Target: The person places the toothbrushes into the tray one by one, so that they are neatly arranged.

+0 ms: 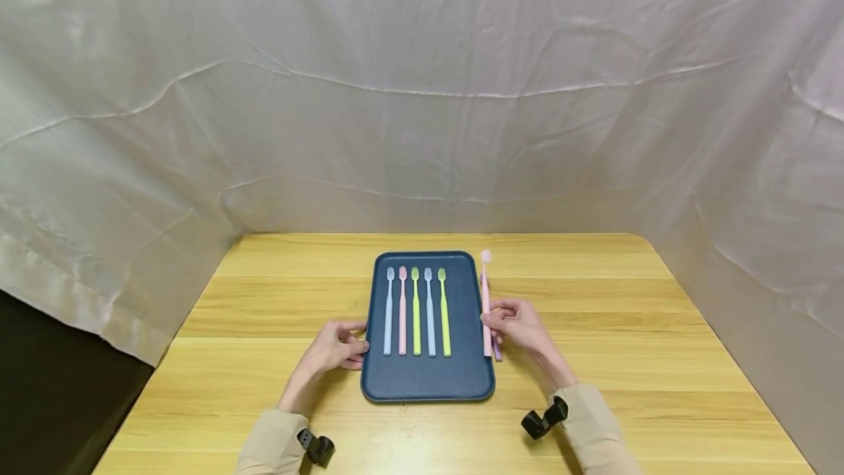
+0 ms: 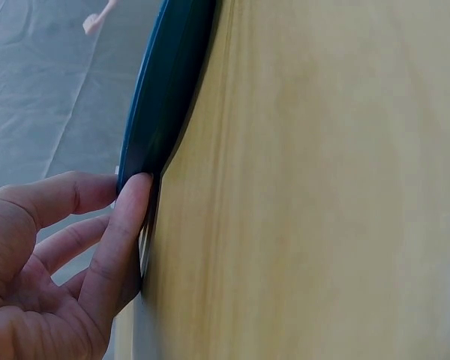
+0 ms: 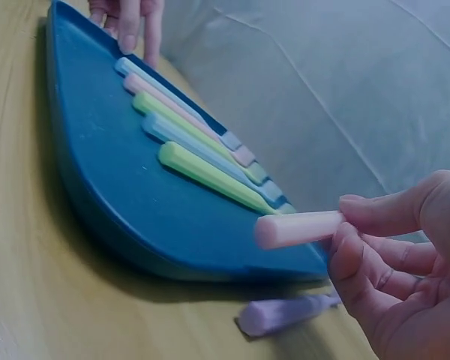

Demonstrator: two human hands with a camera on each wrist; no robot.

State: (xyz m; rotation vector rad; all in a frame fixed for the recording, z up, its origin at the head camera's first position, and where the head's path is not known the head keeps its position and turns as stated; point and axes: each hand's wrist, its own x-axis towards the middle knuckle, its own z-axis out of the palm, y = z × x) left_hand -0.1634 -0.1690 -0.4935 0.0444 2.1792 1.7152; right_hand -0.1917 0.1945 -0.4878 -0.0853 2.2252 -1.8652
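A dark blue tray (image 1: 422, 381) lies on the table. On it, several toothbrushes lie side by side, heads toward the far end: light blue (image 1: 387, 321), pink (image 1: 403, 321), green (image 1: 416, 321), another blue (image 1: 431, 321) and another green (image 1: 445, 321). My left hand (image 1: 336, 347) pinches the tray's left rim; a finger and the thumb meet that edge in the left wrist view. Between thumb and fingers, my right hand (image 1: 521, 325) holds a pink toothbrush (image 3: 296, 229) above the tray's right edge. A purple toothbrush (image 3: 281, 315) lies beside the tray, partly hidden beneath that hand.
The wooden table (image 1: 626, 314) spreads out on both sides of the tray. Pale cloth (image 1: 422, 130) hangs behind and at the sides. A black camera (image 1: 543, 418) is strapped at the right wrist and another (image 1: 316, 448) at the left.
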